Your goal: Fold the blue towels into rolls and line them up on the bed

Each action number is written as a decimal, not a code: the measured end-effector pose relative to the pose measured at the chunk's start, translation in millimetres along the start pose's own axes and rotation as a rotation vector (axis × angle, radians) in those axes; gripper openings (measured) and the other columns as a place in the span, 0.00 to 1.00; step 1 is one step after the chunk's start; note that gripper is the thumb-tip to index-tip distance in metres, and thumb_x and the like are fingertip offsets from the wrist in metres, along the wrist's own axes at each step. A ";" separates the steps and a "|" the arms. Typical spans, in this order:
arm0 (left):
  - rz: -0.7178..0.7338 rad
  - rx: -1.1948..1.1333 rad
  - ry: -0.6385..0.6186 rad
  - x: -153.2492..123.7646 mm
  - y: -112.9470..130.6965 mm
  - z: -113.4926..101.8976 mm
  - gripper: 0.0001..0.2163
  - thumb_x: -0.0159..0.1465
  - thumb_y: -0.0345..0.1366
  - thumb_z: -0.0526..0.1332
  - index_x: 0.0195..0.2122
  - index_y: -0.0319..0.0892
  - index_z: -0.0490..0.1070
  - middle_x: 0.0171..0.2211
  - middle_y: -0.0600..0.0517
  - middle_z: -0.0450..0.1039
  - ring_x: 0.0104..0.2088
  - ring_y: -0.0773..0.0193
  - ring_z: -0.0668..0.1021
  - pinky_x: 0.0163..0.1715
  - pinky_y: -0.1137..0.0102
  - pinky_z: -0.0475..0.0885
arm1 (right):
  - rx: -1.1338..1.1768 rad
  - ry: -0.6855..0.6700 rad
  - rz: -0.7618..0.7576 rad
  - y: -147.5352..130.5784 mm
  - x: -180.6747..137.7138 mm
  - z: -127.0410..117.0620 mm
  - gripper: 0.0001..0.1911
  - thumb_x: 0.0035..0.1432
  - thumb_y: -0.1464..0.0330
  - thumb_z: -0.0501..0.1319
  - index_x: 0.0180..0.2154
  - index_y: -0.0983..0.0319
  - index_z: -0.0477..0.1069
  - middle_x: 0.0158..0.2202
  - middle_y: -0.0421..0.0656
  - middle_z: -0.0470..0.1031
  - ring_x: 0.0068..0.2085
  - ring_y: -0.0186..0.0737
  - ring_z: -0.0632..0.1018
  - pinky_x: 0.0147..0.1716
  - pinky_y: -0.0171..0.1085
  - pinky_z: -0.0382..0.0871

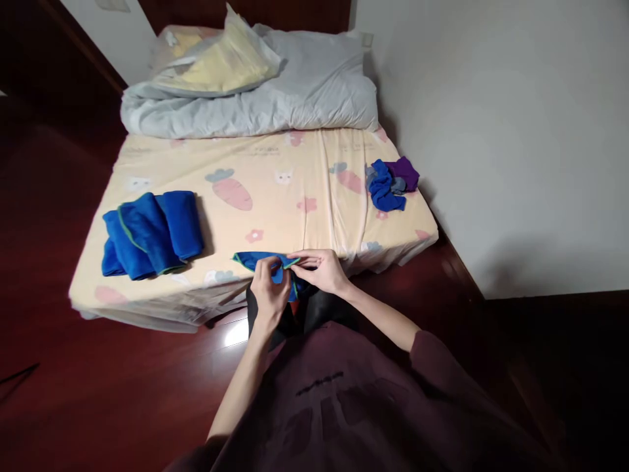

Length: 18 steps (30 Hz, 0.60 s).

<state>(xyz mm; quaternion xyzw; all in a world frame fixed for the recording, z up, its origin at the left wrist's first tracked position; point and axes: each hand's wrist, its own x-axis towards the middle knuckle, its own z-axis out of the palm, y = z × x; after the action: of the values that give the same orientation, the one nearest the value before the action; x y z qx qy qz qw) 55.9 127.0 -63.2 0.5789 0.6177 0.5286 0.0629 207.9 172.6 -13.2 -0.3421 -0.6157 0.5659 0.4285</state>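
A blue cloth [260,257] with green edging lies partly on the bed's front edge and hangs down between my legs. My left hand [270,288] is closed on it, with thumb and fingers pinching the fabric. Just to the right, my right hand [322,269] pinches the green-edged rim of the same cloth. The two hands are close together. Part of the cloth is hidden behind my fingers. Left of my hands lies a stack of folded and rolled blue cloths [147,233], one of them showing green edging.
The bed [275,223] has a cream sheet with carrot and cat prints. Crumpled blue, grey and purple cloths [388,187] lie at its right edge. A pale quilt [314,98] and a yellow pillow [230,62] are at the far end. A white wall [515,131] stands at right.
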 end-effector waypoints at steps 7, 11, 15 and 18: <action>-0.052 0.081 -0.153 -4.3 -30.0 -2.6 0.13 0.64 0.29 0.57 0.46 0.44 0.77 0.44 0.46 0.76 0.44 0.58 0.81 0.47 0.65 0.78 | -0.720 0.111 -0.446 -12.3 -16.4 -31.7 0.10 0.72 0.67 0.62 0.40 0.58 0.83 0.36 0.44 0.83 0.38 0.39 0.82 0.46 0.38 0.79; -0.097 0.181 -0.196 -10.6 -59.6 -33.1 0.16 0.62 0.28 0.54 0.46 0.43 0.79 0.44 0.46 0.79 0.44 0.58 0.82 0.49 0.66 0.76 | -0.835 0.205 -0.450 -20.4 -21.6 -53.4 0.09 0.73 0.66 0.60 0.42 0.59 0.79 0.37 0.45 0.78 0.40 0.42 0.79 0.47 0.40 0.77; -0.068 0.288 -0.103 -14.3 -76.0 -89.7 0.17 0.61 0.28 0.56 0.45 0.44 0.81 0.42 0.47 0.83 0.41 0.57 0.83 0.43 0.67 0.76 | -0.813 0.305 -0.326 -19.8 -31.4 -76.2 0.10 0.71 0.59 0.63 0.39 0.57 0.78 0.39 0.46 0.70 0.42 0.44 0.77 0.47 0.42 0.76; -0.020 0.352 -0.025 -13.9 -71.1 -136.9 0.18 0.59 0.28 0.58 0.45 0.48 0.83 0.38 0.50 0.83 0.36 0.59 0.82 0.37 0.68 0.74 | -0.703 0.218 -0.259 -14.0 -47.7 -84.8 0.13 0.69 0.56 0.64 0.35 0.56 0.75 0.39 0.46 0.71 0.46 0.48 0.77 0.51 0.47 0.74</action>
<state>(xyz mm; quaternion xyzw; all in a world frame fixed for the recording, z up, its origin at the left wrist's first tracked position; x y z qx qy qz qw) -80.2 53.0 -62.9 0.5813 0.7057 0.4042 -0.0266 305.4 161.8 -6.7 -0.4457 -0.7610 0.2219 0.4159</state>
